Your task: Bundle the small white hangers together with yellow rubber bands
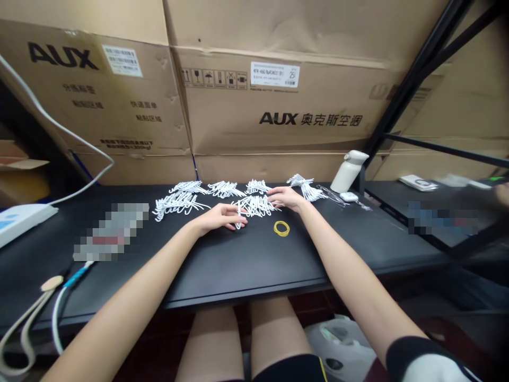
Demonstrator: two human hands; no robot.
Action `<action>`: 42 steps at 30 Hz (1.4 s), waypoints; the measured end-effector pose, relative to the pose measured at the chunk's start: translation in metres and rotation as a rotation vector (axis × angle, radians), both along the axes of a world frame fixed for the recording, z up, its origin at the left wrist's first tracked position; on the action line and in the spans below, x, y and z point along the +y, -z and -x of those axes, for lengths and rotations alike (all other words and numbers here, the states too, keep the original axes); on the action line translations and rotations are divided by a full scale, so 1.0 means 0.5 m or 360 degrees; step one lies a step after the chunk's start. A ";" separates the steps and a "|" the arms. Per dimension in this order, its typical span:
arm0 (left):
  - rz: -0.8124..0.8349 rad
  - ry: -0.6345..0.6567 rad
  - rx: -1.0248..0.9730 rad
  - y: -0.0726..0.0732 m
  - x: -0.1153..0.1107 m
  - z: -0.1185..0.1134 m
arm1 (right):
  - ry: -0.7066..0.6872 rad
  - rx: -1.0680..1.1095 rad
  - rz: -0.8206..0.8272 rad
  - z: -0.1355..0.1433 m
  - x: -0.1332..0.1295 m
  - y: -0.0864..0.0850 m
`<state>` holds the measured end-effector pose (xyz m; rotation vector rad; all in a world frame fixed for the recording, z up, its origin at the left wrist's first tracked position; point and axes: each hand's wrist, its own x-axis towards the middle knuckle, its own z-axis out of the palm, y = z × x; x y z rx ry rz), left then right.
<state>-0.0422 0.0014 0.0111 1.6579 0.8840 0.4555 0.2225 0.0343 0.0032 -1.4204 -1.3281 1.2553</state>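
Observation:
My left hand (220, 217) is closed around a thin white wire hook (238, 209), held upright at the left end of a small pile of white wire hooks (256, 206). From the other side, my right hand (287, 198) has its bent fingers on the right end of that pile. Just in front of the pile lie a few yellow rubber bands (282, 228). More hooks are laid out in groups: one at the left (175, 204), others behind it (225, 189), and a bundle (304, 185) gathered at its middle, right of my right hand.
Large cardboard boxes (274, 138) stand along the back of the black table (238, 265). A white bottle (349, 171) stands by the black metal frame (397, 106). At left are a blurred-out device with a cable (75, 277) and a white power strip (27, 218). Another person's hand shows at far right.

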 end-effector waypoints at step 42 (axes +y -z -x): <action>-0.0073 -0.0067 0.0027 0.000 -0.005 -0.004 | 0.0134 -0.0673 -0.1240 0.141 -0.085 -0.038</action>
